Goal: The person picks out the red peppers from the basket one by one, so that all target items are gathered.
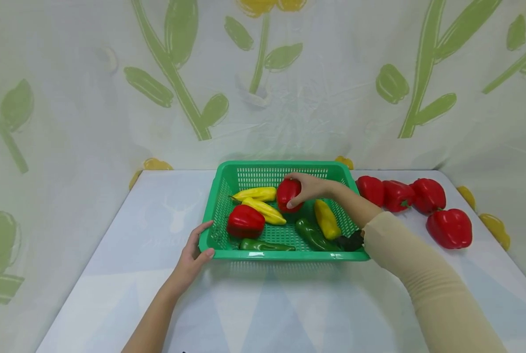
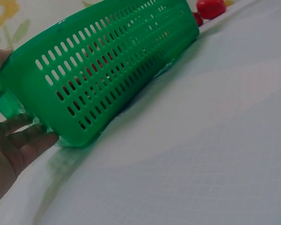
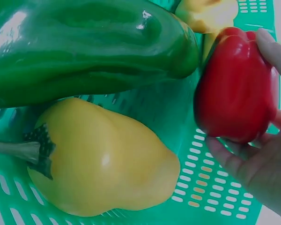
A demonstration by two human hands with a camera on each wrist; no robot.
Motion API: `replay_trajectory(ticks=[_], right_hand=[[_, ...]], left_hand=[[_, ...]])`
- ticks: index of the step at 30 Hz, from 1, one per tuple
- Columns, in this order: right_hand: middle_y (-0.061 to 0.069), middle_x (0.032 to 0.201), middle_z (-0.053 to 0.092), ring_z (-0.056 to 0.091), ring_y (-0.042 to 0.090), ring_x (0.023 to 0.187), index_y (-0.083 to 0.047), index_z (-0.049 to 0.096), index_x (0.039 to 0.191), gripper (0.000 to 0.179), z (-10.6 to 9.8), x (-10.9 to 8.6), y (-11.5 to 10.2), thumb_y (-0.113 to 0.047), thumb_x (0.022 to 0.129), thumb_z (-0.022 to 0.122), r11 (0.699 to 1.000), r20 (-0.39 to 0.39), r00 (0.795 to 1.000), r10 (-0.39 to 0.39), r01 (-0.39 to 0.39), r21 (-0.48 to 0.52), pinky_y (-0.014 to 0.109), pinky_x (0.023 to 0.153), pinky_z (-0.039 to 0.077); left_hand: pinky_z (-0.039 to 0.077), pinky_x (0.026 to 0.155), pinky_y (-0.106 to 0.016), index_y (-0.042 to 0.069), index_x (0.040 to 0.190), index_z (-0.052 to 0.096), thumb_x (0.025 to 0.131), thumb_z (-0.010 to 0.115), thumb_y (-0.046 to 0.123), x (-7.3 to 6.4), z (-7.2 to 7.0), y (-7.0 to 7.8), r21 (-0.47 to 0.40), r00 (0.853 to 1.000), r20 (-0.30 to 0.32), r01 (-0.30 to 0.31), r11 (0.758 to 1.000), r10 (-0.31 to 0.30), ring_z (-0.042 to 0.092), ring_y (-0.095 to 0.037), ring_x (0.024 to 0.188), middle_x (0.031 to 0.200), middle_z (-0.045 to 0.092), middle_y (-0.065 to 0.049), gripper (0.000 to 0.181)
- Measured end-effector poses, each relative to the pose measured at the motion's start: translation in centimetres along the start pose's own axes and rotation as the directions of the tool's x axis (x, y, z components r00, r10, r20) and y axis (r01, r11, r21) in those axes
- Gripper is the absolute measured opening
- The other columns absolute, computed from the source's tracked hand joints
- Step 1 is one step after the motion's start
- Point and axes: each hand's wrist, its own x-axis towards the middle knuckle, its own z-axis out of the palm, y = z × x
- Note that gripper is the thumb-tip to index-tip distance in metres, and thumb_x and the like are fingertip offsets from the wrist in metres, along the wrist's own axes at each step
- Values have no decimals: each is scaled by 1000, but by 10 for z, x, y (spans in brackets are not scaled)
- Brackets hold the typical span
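Inside the green plastic basket (image 1: 285,255), my right hand (image 1: 309,187) grips a red bell pepper (image 1: 288,196) near the back wall. In the right wrist view the thumb and fingers wrap round that red bell pepper (image 3: 232,86). My left hand (image 1: 192,257) holds the basket's front left corner, thumb on the rim; in the left wrist view its fingers (image 2: 35,143) lie against the basket's end wall. Another red bell pepper (image 1: 245,221), two long yellow peppers (image 1: 264,211), a shorter yellow pepper (image 1: 326,219) and green peppers (image 1: 314,235) lie in the basket.
Several red bell peppers (image 1: 449,228) lie on the white table (image 1: 135,245) to the right of the basket. A dark, leafy-looking thing (image 1: 352,241) sits in the basket's front right corner, partly behind the sleeve. A flower-patterned curtain (image 1: 315,98) hangs behind the table.
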Motion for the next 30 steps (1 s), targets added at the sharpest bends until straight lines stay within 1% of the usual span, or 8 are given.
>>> replay_trajectory(ticks=[6,10,14,21,25,30], right_hand=[[17,138,40,43,33,119,-7,27,145,86,-8,-7,-2,-25,77,76,1000,8,1000,10,-10,21,41,87,51],[16,138,39,41,34,121,-10,26,145,86,-12,-13,-3,-25,77,76,999,7,1000,16,-17,47,46,89,50],[16,138,39,41,34,121,-10,24,146,88,-15,-17,-6,-23,77,77,996,10,1000,-3,2,87,50,91,49],[16,136,42,42,34,120,-8,24,145,87,-20,-21,-9,-22,77,77,992,-12,999,-32,33,122,47,88,51],[15,136,43,42,33,120,-8,25,145,87,-25,-24,-11,-21,77,77,991,-30,999,-31,34,126,48,88,50],[15,137,41,41,33,121,-9,24,145,88,-29,-28,-12,-20,76,77,990,-45,998,-41,46,134,45,86,52]], left_hand=[[35,95,-9,9,146,20,93,45,1,1,1,-1,10,1000,-7,-5,1000,5,21,-45,136,152,12,-25,59],[35,95,-10,9,146,21,93,45,1,1,1,-2,15,1000,-8,-7,1000,7,22,-44,135,152,13,-24,59],[36,94,-10,9,146,22,93,45,1,1,1,-1,17,1000,-15,-11,1000,12,24,-43,134,152,16,-24,59],[36,95,-11,10,147,21,94,45,2,1,0,0,-11,1000,-1,-3,1000,3,22,-44,135,152,13,-23,59],[36,95,-10,10,147,21,94,45,2,1,0,-1,0,1000,-6,0,1000,0,22,-43,135,152,14,-24,59],[36,95,-10,9,147,21,93,45,1,0,0,-2,9,1000,-10,-7,1000,7,23,-44,135,152,14,-25,59]])
